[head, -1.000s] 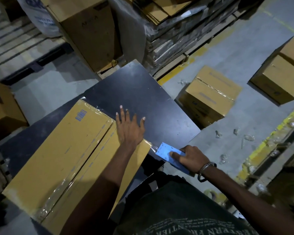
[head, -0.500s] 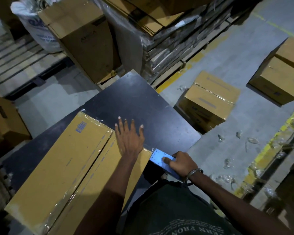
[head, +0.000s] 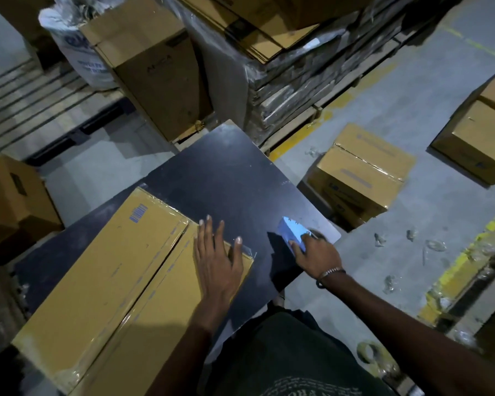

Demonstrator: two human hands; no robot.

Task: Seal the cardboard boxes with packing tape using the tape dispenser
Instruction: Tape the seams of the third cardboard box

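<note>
Your left hand (head: 216, 264) lies flat with fingers spread on the near end of the taped cardboard box (head: 106, 284), which sits on the black table (head: 226, 178). Just beside the box, at the table's right corner, your right hand (head: 316, 257) curls its fingers around the blue tape dispenser (head: 293, 230), resting on the tabletop.

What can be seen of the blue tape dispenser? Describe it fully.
The tape dispenser is a light blue, flat-sided tool, seemingly plastic or painted metal, with small dark holes along its upper face. It sits tilted on the near right part of the black table, close to the rounded corner, apart from the long cardboard box. The right hand grips its near end, fingers curled over it. Its tape roll and blade are not clearly visible.
</note>
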